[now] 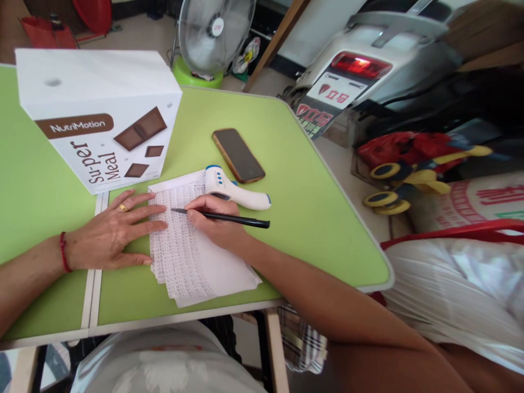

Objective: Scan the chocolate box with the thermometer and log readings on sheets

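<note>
Sheets of paper [184, 256] covered in rows of handwriting lie stacked on the green table [311, 218]. My left hand [118, 229] rests flat with fingers spread, its fingertips on the paper's left edge. In my right hand [216, 221] is a black pen [245, 220], its tip pointing left at the upper part of the writing. A white and blue infrared thermometer [239, 194] lies just behind my right hand, partly over the paper's top. Beyond it is a phone [238, 155] with a dark screen.
A tall white box [98, 82] stands at the table's back left. Past the table are a fan [216, 33] on a green stool [196, 76], a white scooter [368, 49] and a yellow and blue wheeled toy [405, 183]. Someone in white clothing [454, 289] sits at the right.
</note>
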`<state>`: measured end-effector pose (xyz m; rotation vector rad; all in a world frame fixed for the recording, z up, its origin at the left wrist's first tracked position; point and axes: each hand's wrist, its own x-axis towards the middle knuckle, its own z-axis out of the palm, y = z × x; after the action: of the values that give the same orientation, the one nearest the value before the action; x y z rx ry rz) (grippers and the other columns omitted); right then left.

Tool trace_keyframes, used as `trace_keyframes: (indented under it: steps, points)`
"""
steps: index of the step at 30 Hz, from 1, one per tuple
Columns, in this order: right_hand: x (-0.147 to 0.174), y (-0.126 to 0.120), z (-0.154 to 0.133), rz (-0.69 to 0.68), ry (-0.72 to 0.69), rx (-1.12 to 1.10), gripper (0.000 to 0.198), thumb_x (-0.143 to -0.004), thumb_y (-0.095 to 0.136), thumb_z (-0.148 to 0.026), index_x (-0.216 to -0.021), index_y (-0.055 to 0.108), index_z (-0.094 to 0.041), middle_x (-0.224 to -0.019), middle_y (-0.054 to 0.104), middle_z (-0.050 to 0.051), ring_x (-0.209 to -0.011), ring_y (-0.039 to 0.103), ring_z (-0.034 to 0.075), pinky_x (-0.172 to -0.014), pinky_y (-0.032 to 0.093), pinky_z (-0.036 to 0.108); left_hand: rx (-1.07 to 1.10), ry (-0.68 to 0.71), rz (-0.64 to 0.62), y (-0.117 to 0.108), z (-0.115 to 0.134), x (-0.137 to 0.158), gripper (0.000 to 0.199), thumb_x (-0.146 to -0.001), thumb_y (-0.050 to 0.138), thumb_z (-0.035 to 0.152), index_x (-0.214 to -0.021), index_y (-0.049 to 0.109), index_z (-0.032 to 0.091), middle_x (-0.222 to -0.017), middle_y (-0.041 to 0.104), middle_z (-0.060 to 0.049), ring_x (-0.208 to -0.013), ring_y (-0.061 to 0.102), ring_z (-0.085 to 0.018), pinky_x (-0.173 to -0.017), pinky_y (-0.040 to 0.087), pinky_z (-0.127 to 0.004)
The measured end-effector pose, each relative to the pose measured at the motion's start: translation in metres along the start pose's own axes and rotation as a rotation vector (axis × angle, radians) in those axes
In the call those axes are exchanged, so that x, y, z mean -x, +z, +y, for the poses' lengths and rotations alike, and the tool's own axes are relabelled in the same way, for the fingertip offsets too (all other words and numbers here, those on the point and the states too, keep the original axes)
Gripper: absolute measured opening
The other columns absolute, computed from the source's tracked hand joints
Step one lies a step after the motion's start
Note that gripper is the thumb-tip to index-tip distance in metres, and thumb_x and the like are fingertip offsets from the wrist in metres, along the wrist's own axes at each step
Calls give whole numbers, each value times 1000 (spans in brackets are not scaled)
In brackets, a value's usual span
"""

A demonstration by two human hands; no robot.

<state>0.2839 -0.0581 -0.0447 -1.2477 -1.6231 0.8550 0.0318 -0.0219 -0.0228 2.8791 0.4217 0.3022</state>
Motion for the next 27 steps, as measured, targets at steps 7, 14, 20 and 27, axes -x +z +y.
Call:
trace_keyframes:
  steps: [7,14,20,27]
  points:
    - [0,0,1,36,9,23,7,-76,59,-25,-74,64,-20,-63,65,-2,-54,53,10,-52,44,25,12,-12,-6,0,0,0,53,-94,54,55,-134,52,19,-148,46,-15,-143,31,-37,-117,22,-59]
    - [-2,-1,0,103,22,10,7,-73,57,-25,-69,61,-21,-59,63,-2,-52,52,11,-51,44,25,4,-5,-3,0,0,0,53,-94,53,55,-133,52,19,-148,46,-14,-143,31,-37,-117,22,-59]
    - [0,-2,-5,49,4,-16,8,-75,60,-27,-73,63,-21,-63,65,-2,-54,53,10,-51,45,25,-15,4,-4,1,0,0,54,-96,50,56,-134,52,18,-148,46,-15,-143,31,-37,-116,22,-59]
    - [0,0,-1,30,13,13,6,-76,59,-24,-73,63,-20,-63,64,-2,-54,52,10,-50,44,24,-18,-14,-15,2,0,0,55,-96,51,56,-137,51,19,-149,45,-15,-144,30,-35,-117,20,-59]
